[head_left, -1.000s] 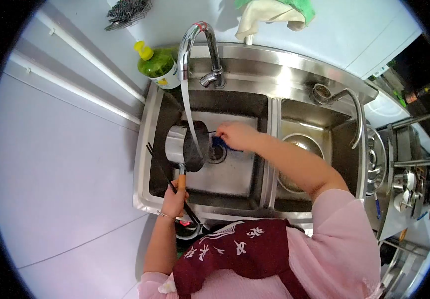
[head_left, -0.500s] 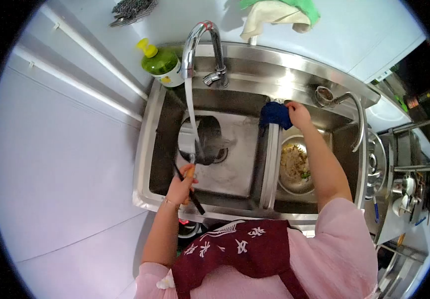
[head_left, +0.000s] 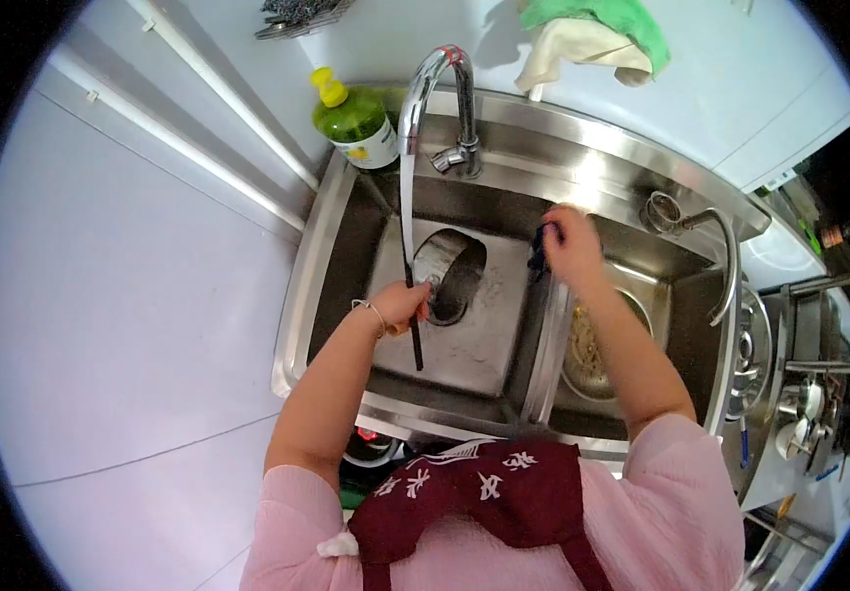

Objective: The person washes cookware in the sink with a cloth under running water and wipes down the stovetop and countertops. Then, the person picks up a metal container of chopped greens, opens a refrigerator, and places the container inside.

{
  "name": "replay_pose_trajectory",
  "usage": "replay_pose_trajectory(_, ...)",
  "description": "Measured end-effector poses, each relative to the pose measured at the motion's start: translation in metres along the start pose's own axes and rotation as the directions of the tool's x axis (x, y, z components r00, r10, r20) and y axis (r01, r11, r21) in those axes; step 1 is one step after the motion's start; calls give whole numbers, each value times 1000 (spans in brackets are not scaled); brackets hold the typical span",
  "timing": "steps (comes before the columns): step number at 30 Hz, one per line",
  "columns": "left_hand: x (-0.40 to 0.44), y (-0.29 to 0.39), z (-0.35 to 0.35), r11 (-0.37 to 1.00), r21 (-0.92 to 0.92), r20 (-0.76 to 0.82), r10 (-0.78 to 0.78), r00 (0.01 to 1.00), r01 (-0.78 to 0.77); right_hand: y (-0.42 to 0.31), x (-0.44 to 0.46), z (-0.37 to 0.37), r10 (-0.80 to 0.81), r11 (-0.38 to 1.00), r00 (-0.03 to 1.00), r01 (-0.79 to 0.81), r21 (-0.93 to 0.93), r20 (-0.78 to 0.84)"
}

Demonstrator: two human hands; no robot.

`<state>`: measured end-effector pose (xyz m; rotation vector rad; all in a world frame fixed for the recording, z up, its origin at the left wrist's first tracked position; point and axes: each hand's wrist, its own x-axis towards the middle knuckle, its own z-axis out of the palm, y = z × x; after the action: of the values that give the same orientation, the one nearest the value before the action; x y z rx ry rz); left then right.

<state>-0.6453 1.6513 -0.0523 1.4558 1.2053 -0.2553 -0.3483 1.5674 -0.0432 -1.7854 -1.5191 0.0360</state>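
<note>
My left hand (head_left: pixel 401 303) is closed around the handle of a metal pot (head_left: pixel 437 258), which is tilted on its side in the left basin. A thin black stick (head_left: pixel 417 340) runs upright past the same fingers; whether they grip it too, I cannot tell. From the curved faucet (head_left: pixel 432 74) a stream of water (head_left: pixel 406 182) falls just left of the pot. Over the divider between the basins, my right hand (head_left: pixel 573 246) is closed on a dark blue cloth (head_left: pixel 540 246), slightly blurred by motion. Part of the cloth is hidden under the fingers.
In the right basin (head_left: pixel 686 305) a round metal bowl (head_left: pixel 582 379) holds food scraps, partly behind my right forearm. A green soap bottle (head_left: pixel 351 123) stands at the back-left corner. A second, thinner spout (head_left: pixel 730 256) arches over the right side. Cloths (head_left: pixel 592 44) hang on the wall.
My right hand has drawn the blue cloth off the divider's back end and bunched it toward the left basin. My left hand has turned the pot and moved it out from under the stream.
</note>
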Motion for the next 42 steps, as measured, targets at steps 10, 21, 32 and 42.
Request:
replay_pose_trajectory(10,-16,-6,37,995,-20,103,97,990,-96,-132,-5,138,296,388,624,-770,506,723)
replay_pose_trajectory(21,-51,-38,40,979,-187,68,98,993,-84,-163,2,161,304,137,404,-915,380,863)
replay_pose_trajectory(32,-73,-35,37,960,-270,-6,76,997,-75,-164,1,169,433,227,513,-858,462,741)
replay_pose_trajectory(42,-80,-68,40,927,-366,-4,86,996,-81,-104,119,141,-36,996,999,36,-76,1)
